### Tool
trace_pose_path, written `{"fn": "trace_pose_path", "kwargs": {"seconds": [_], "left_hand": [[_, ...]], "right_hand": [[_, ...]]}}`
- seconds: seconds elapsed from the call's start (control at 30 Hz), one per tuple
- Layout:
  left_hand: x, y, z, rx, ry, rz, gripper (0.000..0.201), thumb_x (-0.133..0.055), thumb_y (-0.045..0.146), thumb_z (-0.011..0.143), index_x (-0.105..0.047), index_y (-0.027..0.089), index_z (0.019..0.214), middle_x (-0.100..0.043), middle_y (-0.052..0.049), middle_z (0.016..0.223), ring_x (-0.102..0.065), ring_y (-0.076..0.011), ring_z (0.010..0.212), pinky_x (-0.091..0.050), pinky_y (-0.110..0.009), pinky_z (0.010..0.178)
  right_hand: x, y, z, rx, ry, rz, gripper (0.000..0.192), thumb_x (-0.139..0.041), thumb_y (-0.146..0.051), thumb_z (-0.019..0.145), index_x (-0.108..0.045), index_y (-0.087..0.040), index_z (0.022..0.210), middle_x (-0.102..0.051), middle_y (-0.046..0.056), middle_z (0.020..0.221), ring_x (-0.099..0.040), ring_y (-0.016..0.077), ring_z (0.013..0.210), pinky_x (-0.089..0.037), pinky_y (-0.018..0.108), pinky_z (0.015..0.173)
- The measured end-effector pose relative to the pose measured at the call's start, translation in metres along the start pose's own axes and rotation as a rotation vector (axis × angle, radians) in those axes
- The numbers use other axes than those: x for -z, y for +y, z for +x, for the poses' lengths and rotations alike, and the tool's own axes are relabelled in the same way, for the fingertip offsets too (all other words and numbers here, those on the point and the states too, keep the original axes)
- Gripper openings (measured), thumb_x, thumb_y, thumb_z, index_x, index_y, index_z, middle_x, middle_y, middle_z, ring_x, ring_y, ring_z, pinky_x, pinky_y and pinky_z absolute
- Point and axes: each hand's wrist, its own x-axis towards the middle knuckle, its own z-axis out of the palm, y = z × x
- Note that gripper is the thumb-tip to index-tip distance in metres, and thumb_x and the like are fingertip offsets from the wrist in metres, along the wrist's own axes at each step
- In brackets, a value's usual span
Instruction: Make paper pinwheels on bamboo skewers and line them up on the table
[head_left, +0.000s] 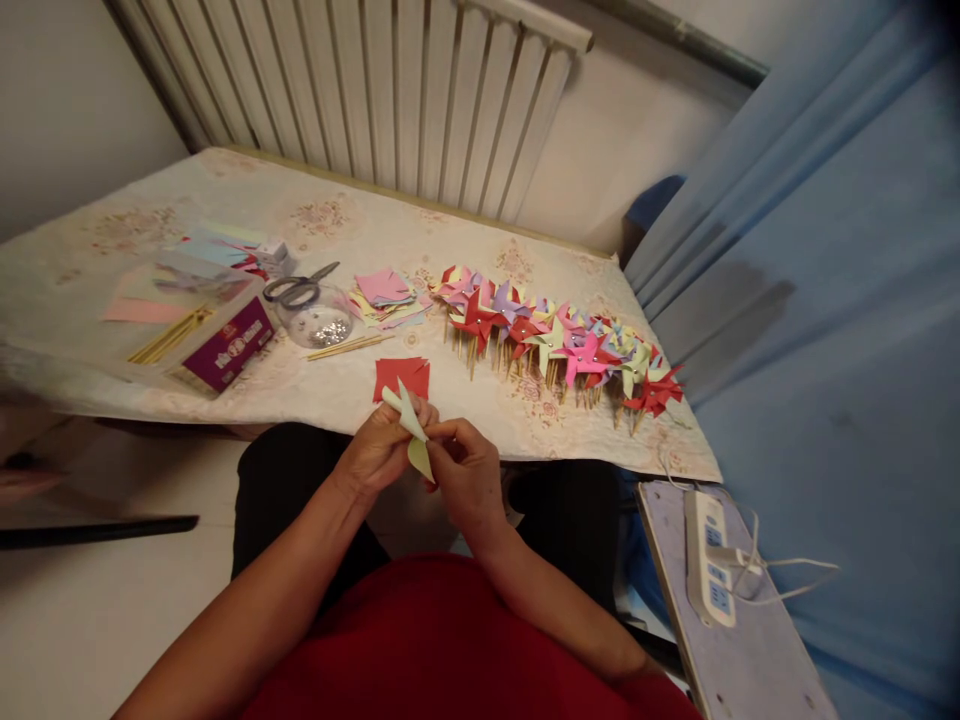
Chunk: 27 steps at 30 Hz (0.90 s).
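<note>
A pale green paper pinwheel (419,456), its flaps partly folded inward, is held between my two hands just off the table's front edge. My left hand (379,445) closes round its left side. From the right, my right hand (469,470) pinches the paper near its middle; whether a pin is in those fingers is hidden. Just beyond them lies a red paper square (401,378) with cut corners. Thin wooden sticks (349,348) rest behind it, beside a clear bowl of shiny pins (328,327) with scissors (300,287) on its rim.
Finished pinwheels on sticks (555,340) stand in a dense group at right. A stack of cut coloured paper (384,290) lies mid-table. At left are a purple-labelled box of sticks (229,345) and loose paper sheets (142,308). A power strip (709,560) sits on a side bench.
</note>
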Motion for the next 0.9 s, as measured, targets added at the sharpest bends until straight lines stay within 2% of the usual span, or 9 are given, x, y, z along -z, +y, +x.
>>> {"fn": "trace_pose_path", "kwargs": {"seconds": [0.13,0.27,0.33,0.53,0.7,0.9], "left_hand": [[0.001,0.002,-0.002,0.042,-0.016,0.031,0.030,-0.087,0.020,0.064,-0.057,0.015,0.064,-0.057,0.002,0.064,-0.057,-0.0112,0.058,-0.048,-0.022,0.052],[-0.007,0.005,-0.004,0.163,-0.072,0.093,0.029,-0.084,0.031,0.069,-0.061,0.015,0.075,-0.062,-0.001,0.064,-0.057,-0.0150,0.046,-0.046,-0.026,0.040],[-0.010,0.006,-0.003,0.172,-0.059,0.112,0.031,-0.084,0.033,0.069,-0.063,0.014,0.080,-0.064,-0.002,0.063,-0.058,-0.0165,0.045,-0.047,-0.028,0.040],[-0.011,0.006,0.010,-0.011,0.204,0.118,0.035,-0.088,0.022,0.057,-0.067,0.011,0.084,-0.068,-0.003,0.067,-0.065,-0.0154,0.060,-0.053,-0.026,0.062],[-0.008,0.003,0.014,-0.002,0.337,0.169,0.033,-0.087,0.024,0.056,-0.066,0.013,0.080,-0.068,0.000,0.064,-0.064,-0.0151,0.058,-0.052,-0.027,0.062],[-0.001,-0.004,0.016,-0.011,0.420,0.196,0.030,-0.085,0.024,0.056,-0.063,0.014,0.074,-0.068,-0.001,0.066,-0.062,-0.0140,0.056,-0.050,-0.026,0.059]], "right_hand": [[0.002,-0.003,0.004,-0.070,-0.023,0.080,0.014,-0.067,-0.034,0.074,-0.063,-0.021,0.078,-0.056,-0.008,0.054,-0.051,0.0086,0.040,-0.042,0.019,0.040],[0.006,0.000,0.009,-0.116,-0.029,0.180,0.019,-0.070,-0.036,0.071,-0.060,-0.021,0.075,-0.061,-0.007,0.060,-0.054,0.0092,0.041,-0.043,0.020,0.039],[0.009,0.003,0.012,-0.129,-0.015,0.190,0.020,-0.070,-0.036,0.069,-0.060,-0.021,0.076,-0.061,-0.007,0.059,-0.055,0.0097,0.042,-0.044,0.021,0.040],[0.023,0.015,0.017,-0.132,-0.034,0.081,0.018,-0.068,-0.032,0.069,-0.066,-0.018,0.080,-0.058,-0.007,0.050,-0.052,0.0103,0.042,-0.044,0.021,0.045],[0.028,0.030,0.021,-0.157,-0.028,0.046,0.016,-0.067,-0.033,0.069,-0.065,-0.019,0.076,-0.058,-0.007,0.047,-0.051,0.0110,0.039,-0.043,0.022,0.043],[0.033,0.039,0.022,-0.183,-0.041,-0.049,0.016,-0.068,-0.035,0.071,-0.064,-0.019,0.073,-0.058,-0.006,0.046,-0.051,0.0110,0.039,-0.042,0.022,0.043]]}}
